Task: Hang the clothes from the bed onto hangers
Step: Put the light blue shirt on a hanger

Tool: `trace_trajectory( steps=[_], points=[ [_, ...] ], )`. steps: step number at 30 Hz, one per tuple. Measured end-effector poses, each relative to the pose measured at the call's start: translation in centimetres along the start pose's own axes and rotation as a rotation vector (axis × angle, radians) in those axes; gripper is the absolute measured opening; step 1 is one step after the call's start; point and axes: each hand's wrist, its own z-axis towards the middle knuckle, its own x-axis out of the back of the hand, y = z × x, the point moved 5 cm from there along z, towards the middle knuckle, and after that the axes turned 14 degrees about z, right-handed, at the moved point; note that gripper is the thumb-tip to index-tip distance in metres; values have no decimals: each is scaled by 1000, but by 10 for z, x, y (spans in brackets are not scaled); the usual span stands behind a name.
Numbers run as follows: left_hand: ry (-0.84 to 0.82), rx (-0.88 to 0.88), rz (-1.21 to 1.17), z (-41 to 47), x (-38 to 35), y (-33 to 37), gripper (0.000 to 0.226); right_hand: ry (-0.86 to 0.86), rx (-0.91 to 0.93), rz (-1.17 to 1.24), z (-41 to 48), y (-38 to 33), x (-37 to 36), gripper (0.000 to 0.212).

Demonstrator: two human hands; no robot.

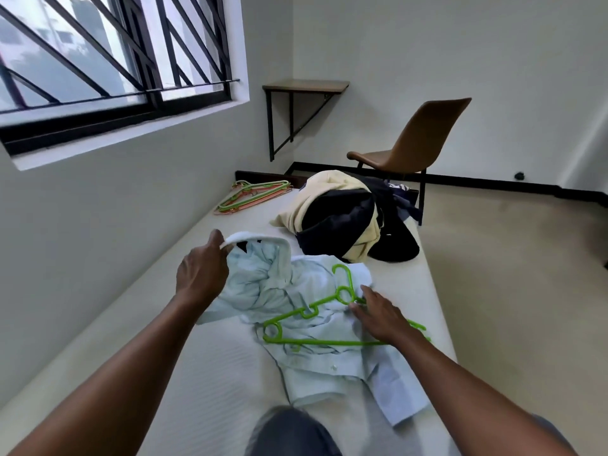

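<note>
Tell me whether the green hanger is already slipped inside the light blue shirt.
No: the green hanger lies on top of the light blue shirt, with the right hand resting on it.

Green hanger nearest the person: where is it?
Head view, centre-right: the green hanger lies on the light blue shirt on the bed, partly under the right hand.

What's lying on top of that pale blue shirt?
A green hanger lies across the shirt. The right hand covers part of the hanger, so that stretch is hidden.
</note>
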Motion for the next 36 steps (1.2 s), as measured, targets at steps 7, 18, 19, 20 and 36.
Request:
trace_trajectory(
  steps=[7, 18, 19, 20, 36],
  points=[
    [284, 41, 22, 8, 51, -4, 19, 90, 244, 220, -7, -28, 8, 23],
    [469, -34, -53, 45, 165, 33, 33, 209, 280, 1202, -63, -68, 158, 32],
    [456, -39, -70, 48, 173, 40, 33, 221, 275, 1341, -73, -71, 171, 44],
    [436, -50, -83, 51, 180, 48, 32, 241, 271, 1450, -79, -74, 181, 48],
    [-192, -4, -503, 52, 244, 173, 24, 471, 478, 1853, -97, -201, 257, 10]
  ],
)
